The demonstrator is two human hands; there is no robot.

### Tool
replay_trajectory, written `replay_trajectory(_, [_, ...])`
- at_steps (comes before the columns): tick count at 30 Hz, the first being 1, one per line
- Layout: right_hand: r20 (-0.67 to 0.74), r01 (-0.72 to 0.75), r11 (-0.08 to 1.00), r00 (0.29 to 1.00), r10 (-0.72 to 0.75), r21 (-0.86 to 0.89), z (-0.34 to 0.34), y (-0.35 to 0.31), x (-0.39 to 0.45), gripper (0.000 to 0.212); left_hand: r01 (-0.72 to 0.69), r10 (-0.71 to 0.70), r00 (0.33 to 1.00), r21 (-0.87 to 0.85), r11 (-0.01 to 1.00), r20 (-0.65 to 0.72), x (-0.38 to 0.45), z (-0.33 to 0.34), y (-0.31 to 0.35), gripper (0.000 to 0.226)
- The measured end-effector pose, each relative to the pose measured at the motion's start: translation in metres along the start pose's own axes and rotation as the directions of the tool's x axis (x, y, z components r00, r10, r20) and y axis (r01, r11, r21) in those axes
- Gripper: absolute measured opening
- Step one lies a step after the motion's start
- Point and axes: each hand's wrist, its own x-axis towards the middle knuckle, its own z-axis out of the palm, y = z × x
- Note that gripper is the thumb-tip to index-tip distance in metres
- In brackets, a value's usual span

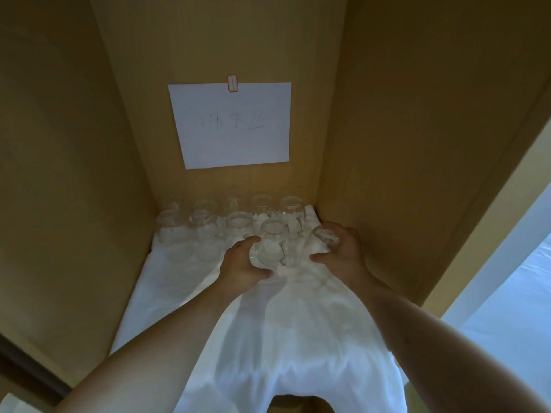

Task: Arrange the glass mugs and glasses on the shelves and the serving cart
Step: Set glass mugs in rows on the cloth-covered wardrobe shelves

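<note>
Head view: two clear glass mugs being handled on a cloth-lined shelf inside a tan wooden cabinet. Left hand [249, 259] wraps an upside-down mug [272, 245], fingers curled round its left side, thumb near the rim at the cloth. Right hand [343, 250] grips a second mug [323, 239] just right of it, tilted left, fingers curled behind the glass, thumb in front. The two mugs sit just beside each other; contact between them can't be judged through the glass.

Behind and left: rows of inverted glasses [235, 222] along the far edge of the shelf, running from the left wall to near the right wall, packed close. Exact count unclear, glass is transparent and light is dim.

Surface: white cloth [268, 338] covers the shelf, wrinkled, bunched under the hands, near edge hanging over the front.

Back panel [313, 114] carries a white paper sheet [231, 125] with faint handwriting, held by a red-edged tag [233, 83] at the top. Cabinet side walls close in left and right. Right of the cabinet, a bright pale-blue surface [512, 323], blown out.
</note>
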Motion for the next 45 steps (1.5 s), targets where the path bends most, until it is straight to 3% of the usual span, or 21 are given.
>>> replay_trajectory(3, [-0.028,0.031,0.99,0.999,-0.035,-0.136,0.008,0.009,0.0,0.071,0.003,-0.004,1.0,0.023,1.0,0.006,0.005,-0.002,-0.005,0.088])
replay_trajectory(18, [-0.029,0.165,0.936,0.983,-0.183,-0.31,0.05,0.008,0.027,0.065,-0.135,0.141,0.989,0.128,0.982,-0.04,0.034,0.001,-0.026,0.073])
replay_trajectory(35, [-0.011,0.14,0.913,0.988,-0.156,-0.383,0.056,0.0,0.032,0.065,-0.218,0.227,0.973,0.182,0.959,-0.033,0.054,-0.004,-0.038,0.063])
replay_trajectory(41, [0.031,0.085,0.876,0.996,-0.079,-0.474,0.055,-0.009,0.023,0.083,-0.228,0.23,0.973,0.169,0.959,0.009,0.052,-0.011,-0.037,0.06])
replay_trajectory(45, [0.02,0.098,0.834,0.994,-0.104,-0.544,0.049,-0.018,0.009,0.088,-0.222,0.225,0.974,0.174,0.96,-0.001,0.044,-0.02,-0.03,0.06])
